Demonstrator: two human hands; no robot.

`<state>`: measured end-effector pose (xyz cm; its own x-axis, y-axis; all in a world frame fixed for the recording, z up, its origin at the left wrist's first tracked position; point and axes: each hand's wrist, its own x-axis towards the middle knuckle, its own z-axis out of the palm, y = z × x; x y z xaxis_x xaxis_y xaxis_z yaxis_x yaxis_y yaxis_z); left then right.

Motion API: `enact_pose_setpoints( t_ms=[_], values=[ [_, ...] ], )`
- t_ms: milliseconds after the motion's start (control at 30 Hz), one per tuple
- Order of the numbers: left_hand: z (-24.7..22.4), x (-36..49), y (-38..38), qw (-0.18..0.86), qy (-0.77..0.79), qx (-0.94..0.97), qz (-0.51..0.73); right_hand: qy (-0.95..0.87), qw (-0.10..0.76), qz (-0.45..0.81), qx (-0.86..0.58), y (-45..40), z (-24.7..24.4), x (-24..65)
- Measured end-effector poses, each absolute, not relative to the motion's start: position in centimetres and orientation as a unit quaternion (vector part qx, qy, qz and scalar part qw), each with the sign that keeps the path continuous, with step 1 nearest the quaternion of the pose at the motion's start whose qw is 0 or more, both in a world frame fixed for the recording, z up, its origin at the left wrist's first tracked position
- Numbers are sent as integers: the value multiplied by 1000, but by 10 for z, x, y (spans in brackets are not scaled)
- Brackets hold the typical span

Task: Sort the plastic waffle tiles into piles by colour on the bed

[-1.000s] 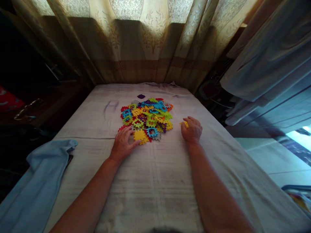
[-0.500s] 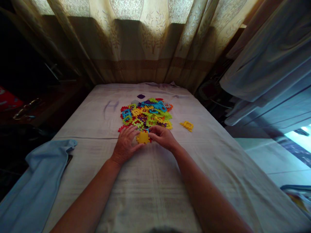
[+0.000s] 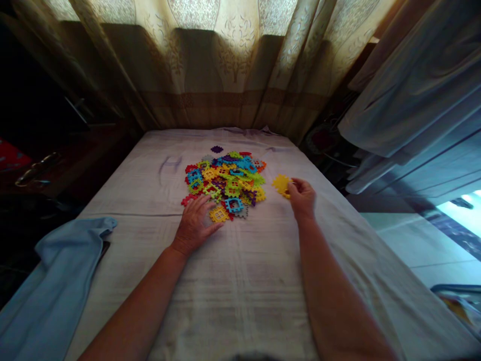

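Between thumb and fingers, my right hand (image 3: 302,198) pinches a solid yellow interlocking toy tile (image 3: 281,184), to the right of the pile. Beneath that tile, other yellow pieces are mostly covered. My left hand (image 3: 194,220) rests at the pile's near left edge, fingers apart and holding nothing. Close to its fingertips lies a yellow window tile (image 3: 219,214). A blue frame-shaped tile (image 3: 234,205) is just right of it. The pile of mixed-colour interlocking tiles (image 3: 233,186) spreads behind, with red, green, blue, purple and orange pieces overlapping.
One purple tile (image 3: 217,149) lies apart behind the pile. A light blue cloth (image 3: 71,265) hangs over the left edge of the sheet-covered surface (image 3: 233,301). Patterned curtains (image 3: 225,75) close off the back, and pale fabric (image 3: 406,100) hangs at the right.
My right hand has moved right from the pile's near edge, carrying the solid yellow tile to the separate yellow pieces. The yellow window tile is now uncovered. My left hand stays put.
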<state>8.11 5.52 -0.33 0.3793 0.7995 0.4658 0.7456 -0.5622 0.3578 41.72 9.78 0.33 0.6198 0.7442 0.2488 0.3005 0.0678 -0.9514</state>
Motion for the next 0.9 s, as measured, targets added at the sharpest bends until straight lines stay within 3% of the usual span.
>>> enact_pose_setpoints(
  t_ms=[233, 567, 900],
  values=[
    [-5, 83, 53, 18, 493, 827, 270, -307, 539, 98, -778, 95, -31, 471],
    [-6, 85, 52, 14, 513, 825, 239, -330, 473, 58, -815, 92, -29, 468],
    [-9, 84, 53, 35, 518, 816, 255, -369, 461, 12, -807, 93, -33, 469]
  ],
)
